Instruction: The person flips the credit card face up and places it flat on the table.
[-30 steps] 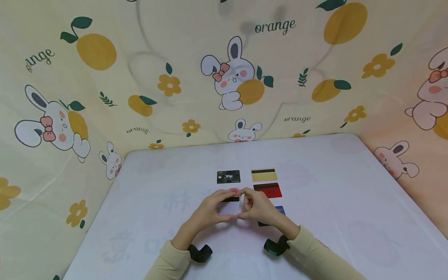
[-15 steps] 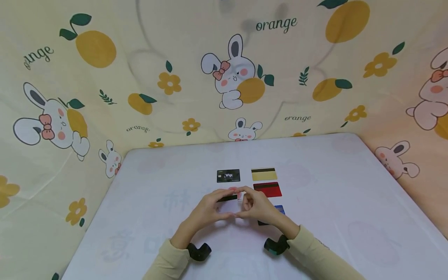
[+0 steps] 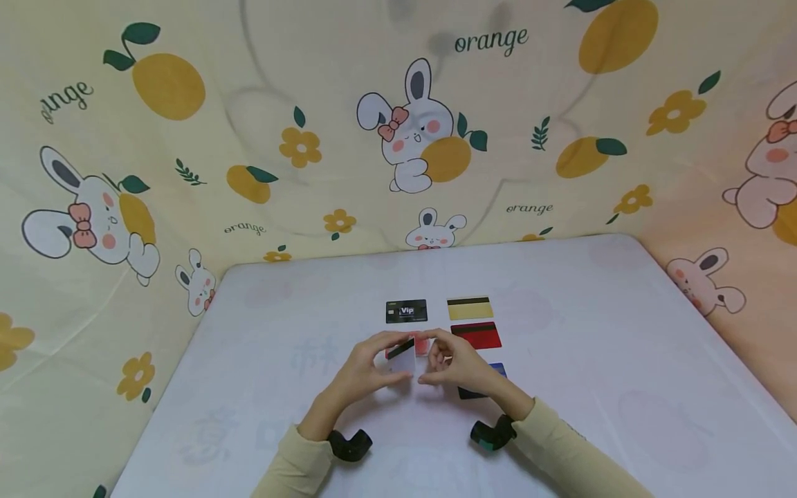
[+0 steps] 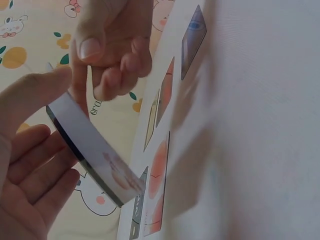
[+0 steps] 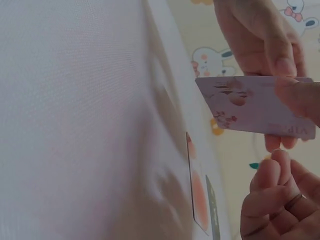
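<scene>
My left hand (image 3: 364, 366) pinches a pale plastic card (image 3: 401, 357) between thumb and fingers, above the table. A black stripe crosses the face shown in the head view; the other face, with flower prints and "VIP" lettering (image 5: 292, 129), shows in the right wrist view. Close by on the right is my right hand (image 3: 457, 360), thumb and index finger extended, other fingers bent. A gap separates it from the card in the head view. Behind the held card lies a pink-and-red card (image 3: 422, 344), partly hidden. The right forearm partly covers a blue card with a dark stripe (image 3: 471, 393).
Beyond my hands lie a black VIP card (image 3: 407, 311) and a gold striped card (image 3: 470, 308). A red striped card (image 3: 476, 335) sits just past my right hand. The white-covered table (image 3: 249, 387) meets a printed cloth backdrop (image 3: 349, 83).
The held card has turned, its stripe now slanting in the head view, and shifted slightly left with my left hand. A gap has opened between the card and my right hand's fingertips.
</scene>
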### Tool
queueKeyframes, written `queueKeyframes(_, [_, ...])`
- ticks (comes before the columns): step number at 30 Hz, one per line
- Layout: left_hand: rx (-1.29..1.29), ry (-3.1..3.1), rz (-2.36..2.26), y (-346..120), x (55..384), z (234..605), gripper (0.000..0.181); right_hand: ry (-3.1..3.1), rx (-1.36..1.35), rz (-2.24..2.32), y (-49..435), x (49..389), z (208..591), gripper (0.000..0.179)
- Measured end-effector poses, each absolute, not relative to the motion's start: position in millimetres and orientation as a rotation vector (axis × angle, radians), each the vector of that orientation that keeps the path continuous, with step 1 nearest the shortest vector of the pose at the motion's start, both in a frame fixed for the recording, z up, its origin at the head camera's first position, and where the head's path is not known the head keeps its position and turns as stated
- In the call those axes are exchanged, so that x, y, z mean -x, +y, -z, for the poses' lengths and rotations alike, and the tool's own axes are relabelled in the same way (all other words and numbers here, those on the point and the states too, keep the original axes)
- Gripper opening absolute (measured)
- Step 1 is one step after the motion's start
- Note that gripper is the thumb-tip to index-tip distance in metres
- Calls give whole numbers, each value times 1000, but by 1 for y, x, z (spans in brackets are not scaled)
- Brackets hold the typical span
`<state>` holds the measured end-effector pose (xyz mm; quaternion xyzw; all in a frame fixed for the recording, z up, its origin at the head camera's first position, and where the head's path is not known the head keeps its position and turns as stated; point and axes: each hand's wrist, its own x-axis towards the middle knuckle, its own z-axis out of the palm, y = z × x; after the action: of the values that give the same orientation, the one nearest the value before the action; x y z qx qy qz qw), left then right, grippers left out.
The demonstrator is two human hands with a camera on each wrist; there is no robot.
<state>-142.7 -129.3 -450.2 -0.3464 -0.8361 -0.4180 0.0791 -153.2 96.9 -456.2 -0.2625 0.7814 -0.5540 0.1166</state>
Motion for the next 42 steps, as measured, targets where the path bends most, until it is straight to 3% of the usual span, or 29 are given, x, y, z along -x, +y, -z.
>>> queueKeyframes(42, [857,-2452,1646,-125,138,440,58,2037,671,1721,69,154,480,54])
